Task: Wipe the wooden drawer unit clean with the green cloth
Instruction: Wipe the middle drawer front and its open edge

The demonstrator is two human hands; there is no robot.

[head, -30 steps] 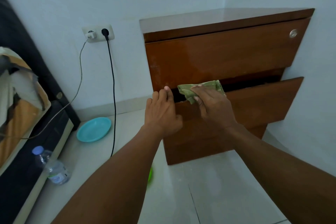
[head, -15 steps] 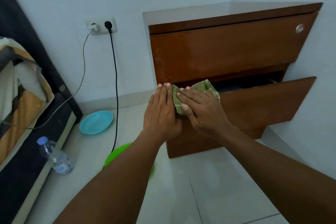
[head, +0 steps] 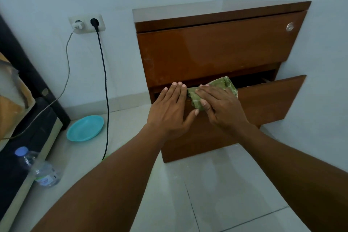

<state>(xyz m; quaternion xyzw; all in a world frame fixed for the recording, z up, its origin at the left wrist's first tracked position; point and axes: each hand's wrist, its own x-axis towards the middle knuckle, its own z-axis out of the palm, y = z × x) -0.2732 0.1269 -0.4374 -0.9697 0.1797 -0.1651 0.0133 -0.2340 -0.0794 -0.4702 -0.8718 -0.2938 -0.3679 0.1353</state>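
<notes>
Right hand (head: 223, 107) flat, pressing green cloth (head: 212, 90) onto open drawer (head: 263, 100) top edge of wooden drawer unit (head: 216, 52), left hand (head: 169, 111) spread flat beside it

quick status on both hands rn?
Left hand: open, flat on the pulled-out drawer front, holding nothing.
Right hand: open, fingers flat, pressing the green cloth onto the drawer's top edge.

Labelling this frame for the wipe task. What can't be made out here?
Head view only:
- Inside of the open middle drawer: dark, and blocked by its own front and the green cloth.
- Bottom drawer: mostly behind both hands and the middle drawer front.
- Most of the cloth: under the right hand.
- Left hand palm contact: hidden by the hand itself.
- Water bottle label: too small to read.
- Bed: cut by the left edge.
</notes>
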